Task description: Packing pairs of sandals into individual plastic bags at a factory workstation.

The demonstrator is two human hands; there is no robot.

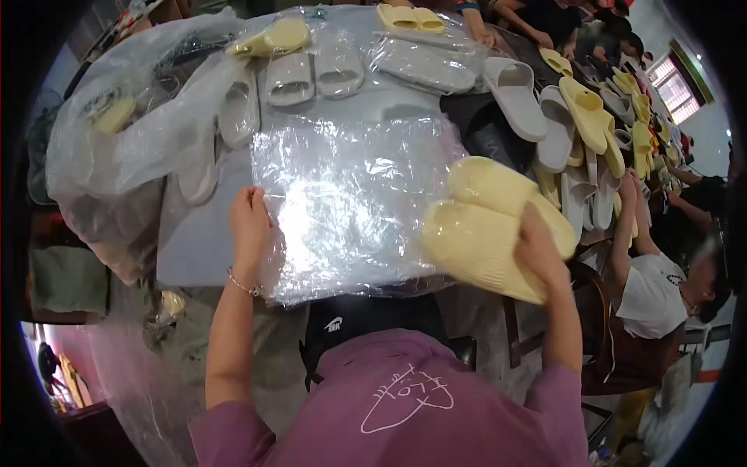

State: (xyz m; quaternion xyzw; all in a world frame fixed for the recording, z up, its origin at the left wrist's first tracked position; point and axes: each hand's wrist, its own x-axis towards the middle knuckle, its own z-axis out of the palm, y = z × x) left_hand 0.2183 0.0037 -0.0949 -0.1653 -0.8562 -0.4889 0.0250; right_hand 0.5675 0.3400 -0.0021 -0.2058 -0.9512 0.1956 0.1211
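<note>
A pair of pale yellow slippers [478, 241] lies side by side in my right hand [540, 247], whose fingers wrap over their near side. The toe ends of the slippers reach the right edge of a stack of clear plastic bags [350, 210], at its open-looking side. My left hand [250, 214] pinches the left edge of the plastic bags, its fingers closed together. The bags lie flat and shiny on the grey table [198, 249] in front of me. Whether the slipper tips are inside a bag I cannot tell.
Grey slippers [289, 79] and a yellow slipper [282, 35] lie along the table's far side. Wrapped grey slippers [426, 64] lie at the back. A large clear plastic sheet [117, 156] covers the left. Many slippers [587, 117] are piled at right, where a seated person [654, 288] works.
</note>
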